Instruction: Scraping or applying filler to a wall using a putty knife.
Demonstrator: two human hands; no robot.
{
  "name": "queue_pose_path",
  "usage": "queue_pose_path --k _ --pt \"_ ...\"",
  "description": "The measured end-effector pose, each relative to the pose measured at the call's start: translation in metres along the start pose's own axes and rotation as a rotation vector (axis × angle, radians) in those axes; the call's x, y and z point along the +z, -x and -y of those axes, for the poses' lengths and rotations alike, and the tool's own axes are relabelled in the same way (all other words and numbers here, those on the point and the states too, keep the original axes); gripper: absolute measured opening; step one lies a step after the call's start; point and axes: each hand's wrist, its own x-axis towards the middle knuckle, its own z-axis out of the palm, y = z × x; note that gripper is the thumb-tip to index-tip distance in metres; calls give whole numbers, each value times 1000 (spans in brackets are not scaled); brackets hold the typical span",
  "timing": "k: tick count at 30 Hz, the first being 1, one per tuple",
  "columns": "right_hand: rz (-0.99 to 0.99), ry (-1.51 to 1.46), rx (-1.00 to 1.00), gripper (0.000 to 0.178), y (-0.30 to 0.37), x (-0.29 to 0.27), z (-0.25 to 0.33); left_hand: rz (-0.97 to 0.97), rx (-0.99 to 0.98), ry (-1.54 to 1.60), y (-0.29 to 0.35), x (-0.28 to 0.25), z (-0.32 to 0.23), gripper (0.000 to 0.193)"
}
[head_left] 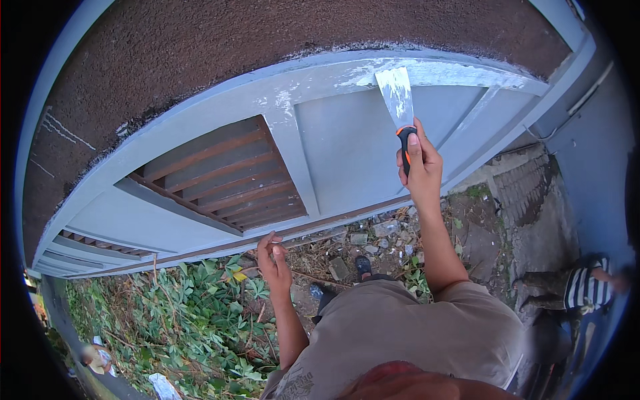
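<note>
My right hand (423,163) is closed round the black and orange handle of a putty knife (397,99). The blade points up and is smeared with white. Its tip lies over the upper rail of a pale blue-grey panelled wall (347,147), beside a rough patch of white filler (453,72). Lower down, my left hand (273,261) holds nothing; its fingers are loosely bent and apart, close to the wall's bottom edge.
Brown slats (233,175) fill an opening in the wall; rough brown plaster (267,33) lies above. Leafy plants (193,313) grow at lower left. Broken stones (387,229) lie by my feet. At right, a person in a striped top (588,288) is near a blue wall (593,167).
</note>
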Motion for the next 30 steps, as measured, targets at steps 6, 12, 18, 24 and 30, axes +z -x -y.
queue_pose_path --k 6,12,18,24,30 --pt "-110 -40 31 48 24 22 -25 169 -7 -51 1 -41 10 38" --pt "-165 12 42 50 23 18 -27 168 -22 -54 -12 -86 33 36" --pt "-196 -16 -17 51 26 11 9 195 23 -64 -31 -79 27 36" --pt "-126 5 91 48 6 10 14 209 66 -7 -50 -41 10 39" --pt "-118 -85 60 50 -3 23 -5 301 142 31 -69 13 -10 41"
